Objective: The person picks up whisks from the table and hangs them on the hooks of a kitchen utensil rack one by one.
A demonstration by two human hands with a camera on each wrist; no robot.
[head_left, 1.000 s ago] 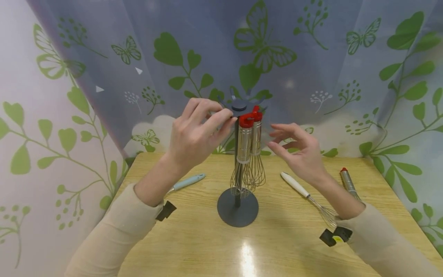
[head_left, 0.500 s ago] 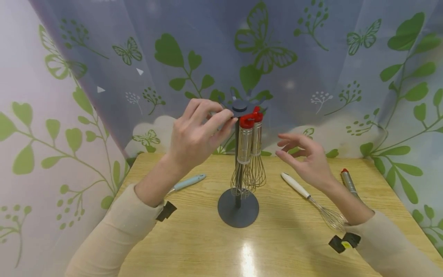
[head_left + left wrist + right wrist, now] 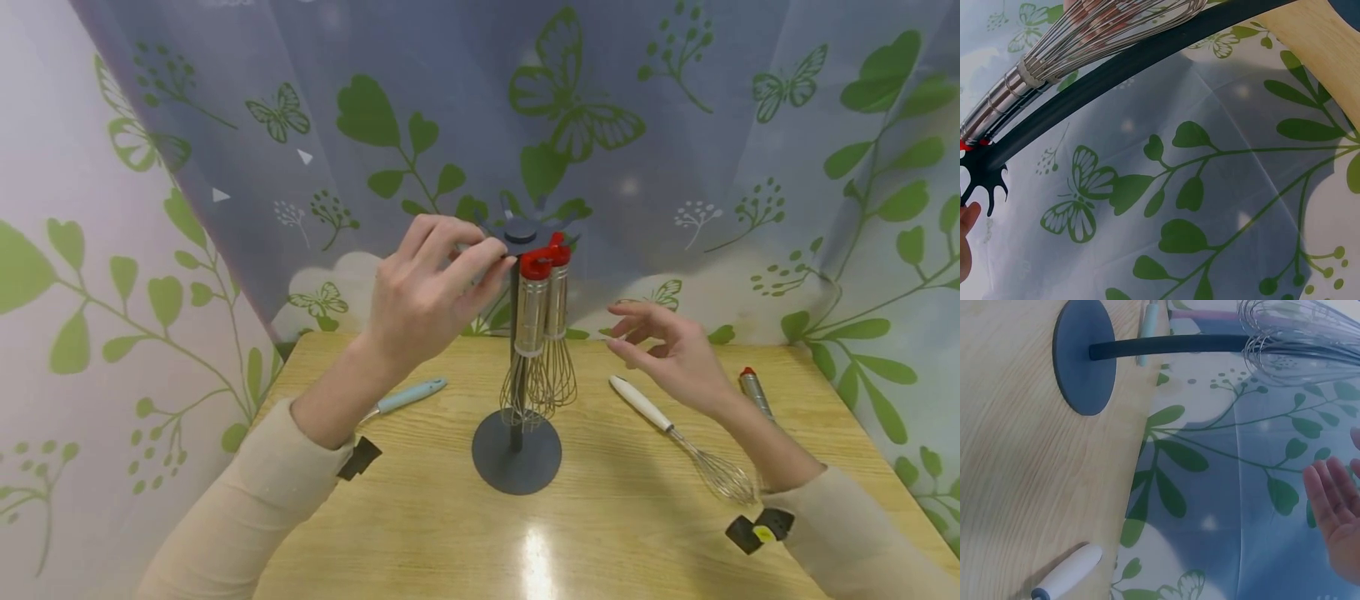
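A dark grey utensil stand with a ring of hooks at its top stands upright mid-table. Two metal whisks hang from its hooks by red loops: a nearer whisk and a farther whisk, side by side, wire ends down. My left hand pinches a hook at the left of the stand's top; its fingers partly hide that hook. To the right of the hanging whisks my right hand is in the air, fingers loosely bent around nothing. In the left wrist view, fingertips meet a hook of the stand.
A whisk with a white handle lies on the wooden table at right. Farther right is a red-tipped metal handle, partly behind my forearm. A light-blue handle lies at left. A patterned curtain hangs behind.
My right hand has moved away from the hanging whisks, to the right and downward. My left hand stays at the stand's top, and the whisks hang as before.
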